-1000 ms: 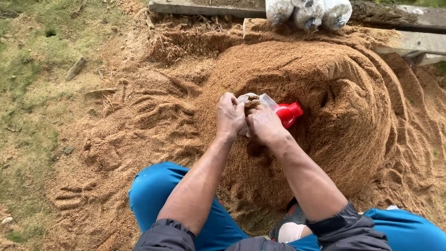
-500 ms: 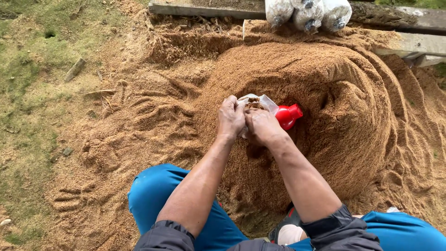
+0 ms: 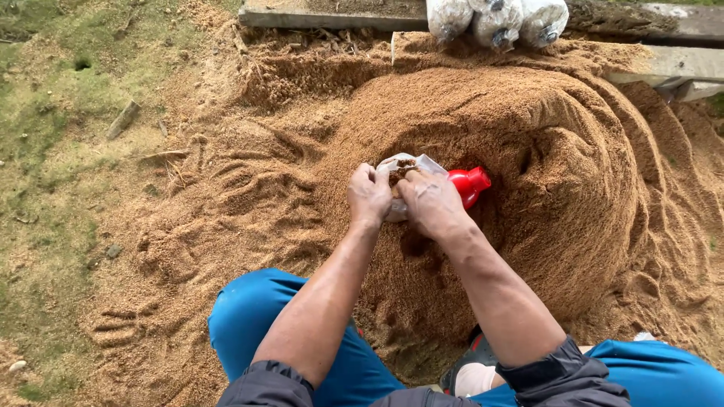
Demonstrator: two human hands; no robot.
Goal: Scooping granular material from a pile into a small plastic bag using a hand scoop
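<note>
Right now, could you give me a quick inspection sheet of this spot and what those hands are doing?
Surface: sawdust mound on bare ground, finger furrows on its left.
Job's things: clear plastic bag partly filled with sawdust; red scoop lying beside it.
Clutter: wood scrap.
Hands: left hand and right hand both grip the bag.
Cables: nothing seen.
Surroundings: filled bags on concrete slabs at the top; mossy ground left.

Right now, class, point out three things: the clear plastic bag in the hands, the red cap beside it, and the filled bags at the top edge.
clear plastic bag (image 3: 401,167), head view, its open top.
red cap (image 3: 470,183), head view, its middle.
filled bags (image 3: 494,19), head view, the middle bag's side.
</note>
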